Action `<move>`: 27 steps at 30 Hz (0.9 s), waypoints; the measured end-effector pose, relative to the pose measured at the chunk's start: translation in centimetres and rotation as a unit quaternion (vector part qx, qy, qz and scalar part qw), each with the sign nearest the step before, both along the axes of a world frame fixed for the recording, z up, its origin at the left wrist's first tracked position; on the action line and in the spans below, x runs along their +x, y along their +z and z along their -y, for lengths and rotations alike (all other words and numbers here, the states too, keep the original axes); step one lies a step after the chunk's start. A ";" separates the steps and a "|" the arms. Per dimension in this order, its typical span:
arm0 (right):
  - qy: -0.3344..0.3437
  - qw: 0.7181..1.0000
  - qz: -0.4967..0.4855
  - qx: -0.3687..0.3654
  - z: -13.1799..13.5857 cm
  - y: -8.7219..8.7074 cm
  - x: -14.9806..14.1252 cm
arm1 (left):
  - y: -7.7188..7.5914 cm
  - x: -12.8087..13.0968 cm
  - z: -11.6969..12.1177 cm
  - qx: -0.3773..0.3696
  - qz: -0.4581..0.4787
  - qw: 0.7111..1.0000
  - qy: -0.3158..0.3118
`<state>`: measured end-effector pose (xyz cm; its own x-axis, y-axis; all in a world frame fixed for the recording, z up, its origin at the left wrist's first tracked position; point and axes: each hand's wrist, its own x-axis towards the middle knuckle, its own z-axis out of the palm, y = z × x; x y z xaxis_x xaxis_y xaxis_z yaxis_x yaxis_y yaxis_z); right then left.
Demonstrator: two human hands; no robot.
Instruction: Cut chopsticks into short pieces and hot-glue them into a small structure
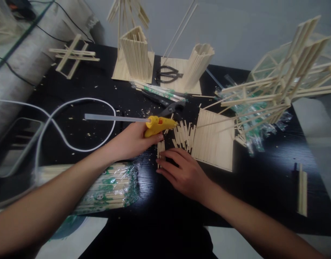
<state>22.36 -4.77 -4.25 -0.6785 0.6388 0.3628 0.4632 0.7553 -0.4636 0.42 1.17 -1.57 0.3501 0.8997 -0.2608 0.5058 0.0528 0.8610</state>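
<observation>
I have my right hand [191,176] touching a row of short sticks [161,148] on the table [273,187], pinching or not I cannot tell, my left hand's [133,140] grip closed round a yellow glue gun [162,124], and a triangular stick tower [135,55] standing farther off.

Craft workspace — glue gun [160,125], stick models [135,55].

Left grip [139,139] clenched, right grip [186,175] palm-down

Light is dim, grey — glare pales the worktop [147,194] nearer than the right hand's fingers [170,167], glints fleck plastic wrapping [113,185] to their left — and detail looks soft.
</observation>
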 end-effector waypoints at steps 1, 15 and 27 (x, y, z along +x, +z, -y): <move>0.001 1.000 -0.001 0.001 0.0 0.0 0.0 | 0.0 0.0 0.0 -0.003 0.001 1.000 0.000; 0.024 1.000 0.016 -0.001 -1.6 0.3 1.8 | -0.9 -0.5 -0.2 -0.015 0.059 0.997 0.037; 0.031 0.994 0.092 -0.054 -2.9 0.5 1.4 | -0.1 -0.1 -0.4 -0.026 0.111 0.989 0.094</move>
